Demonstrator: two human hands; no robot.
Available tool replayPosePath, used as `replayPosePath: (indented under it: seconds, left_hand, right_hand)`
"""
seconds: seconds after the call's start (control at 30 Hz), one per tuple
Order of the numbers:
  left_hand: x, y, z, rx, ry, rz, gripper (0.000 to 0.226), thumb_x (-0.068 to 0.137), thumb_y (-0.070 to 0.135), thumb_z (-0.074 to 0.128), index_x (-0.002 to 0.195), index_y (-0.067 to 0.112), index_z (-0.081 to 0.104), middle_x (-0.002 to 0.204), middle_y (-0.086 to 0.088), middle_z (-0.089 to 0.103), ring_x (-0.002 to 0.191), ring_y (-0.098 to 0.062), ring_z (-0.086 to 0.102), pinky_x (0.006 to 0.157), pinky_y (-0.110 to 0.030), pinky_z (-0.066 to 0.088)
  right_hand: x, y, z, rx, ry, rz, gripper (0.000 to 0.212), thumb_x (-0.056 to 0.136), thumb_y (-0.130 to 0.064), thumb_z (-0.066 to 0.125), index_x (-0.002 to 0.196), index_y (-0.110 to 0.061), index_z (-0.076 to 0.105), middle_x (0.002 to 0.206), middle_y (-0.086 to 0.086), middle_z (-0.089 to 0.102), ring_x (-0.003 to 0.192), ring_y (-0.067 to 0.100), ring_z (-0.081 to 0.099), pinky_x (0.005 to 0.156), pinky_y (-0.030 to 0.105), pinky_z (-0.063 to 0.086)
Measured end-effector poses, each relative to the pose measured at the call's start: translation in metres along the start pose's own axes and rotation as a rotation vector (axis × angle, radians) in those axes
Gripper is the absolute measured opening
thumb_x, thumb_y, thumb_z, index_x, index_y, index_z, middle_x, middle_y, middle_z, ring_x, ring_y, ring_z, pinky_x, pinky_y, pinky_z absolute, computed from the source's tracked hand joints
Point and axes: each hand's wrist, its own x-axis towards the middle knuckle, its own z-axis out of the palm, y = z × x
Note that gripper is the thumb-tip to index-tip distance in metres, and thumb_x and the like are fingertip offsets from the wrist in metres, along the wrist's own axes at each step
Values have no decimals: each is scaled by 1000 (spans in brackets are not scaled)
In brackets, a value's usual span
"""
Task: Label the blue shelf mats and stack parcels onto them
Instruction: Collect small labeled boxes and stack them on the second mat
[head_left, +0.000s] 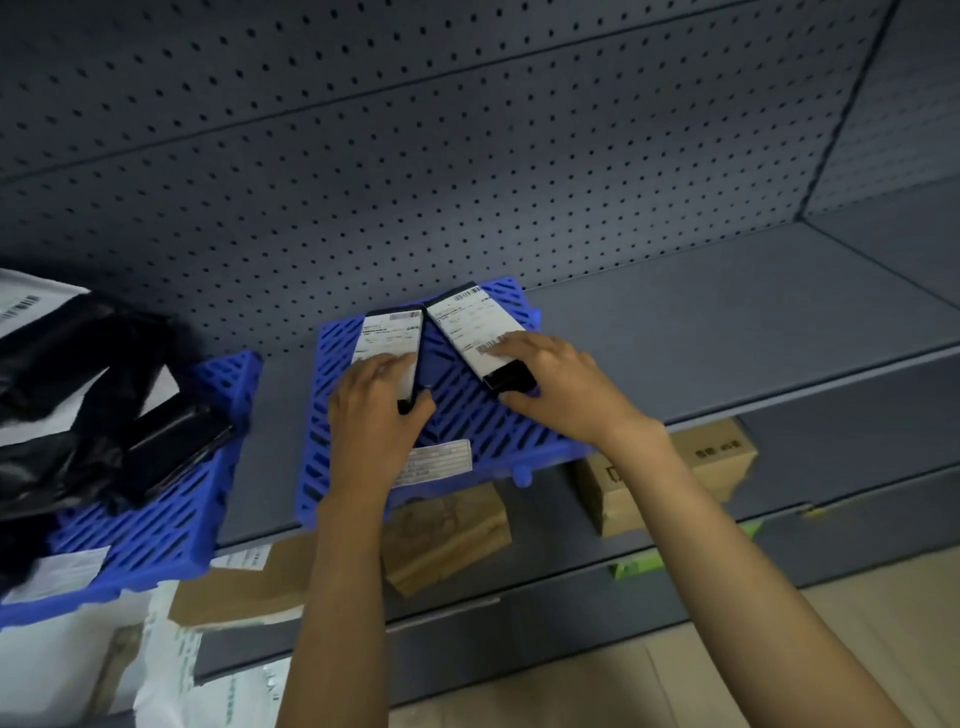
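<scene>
A blue slatted mat lies on the grey shelf, with a white label stuck near its front edge. Two slim black parcels with white shipping labels sit on it side by side. My left hand grips the near end of the left parcel. My right hand holds the near end of the right parcel, fingers on its label and thumb under its black end. A second blue mat at the left carries black plastic-bag parcels and a white label.
The grey shelf runs on to the right, backed by a perforated panel. Below, a lower shelf holds brown cardboard boxes and white mailer bags. Tan floor shows at the bottom right.
</scene>
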Motion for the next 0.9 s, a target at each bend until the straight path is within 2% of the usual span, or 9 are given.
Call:
replayPosePath:
  seconds: [0.13,0.33,0.67,0.9]
  left_hand:
    - [-2,45,1,-6,-46,132,46,98,25,58,143,17,50,143,-7,51,128,-28,49,100,-47,47]
    - [-20,159,39,-64,-131,339,41,97,33,58,136,23,56,135,-2,58,122,-25,55,91,-42,50]
    - [-68,439,142,-86,-235,670,41,95,33,59,135,27,55,132,1,59,119,-27,55,89,-42,50]
    - [-139,620,204,-125,-302,932,43,95,35,59,137,29,52,133,5,57,122,-22,54,87,-39,48]
  right_hand:
    - [-32,23,-27,-79,46,30,55,94,-33,59,145,-25,41,148,-2,43,133,27,43,103,45,41]
    - [-114,103,-96,-215,170,268,36,95,-35,56,128,-21,52,129,4,55,120,31,53,89,41,47]
    - [-335,271,-238,-350,335,678,41,92,-39,57,127,-20,50,123,6,54,118,32,51,82,40,46]
    - [-486,350,-310,-414,429,929,35,93,-38,56,120,-17,50,116,7,55,111,33,53,76,41,45]
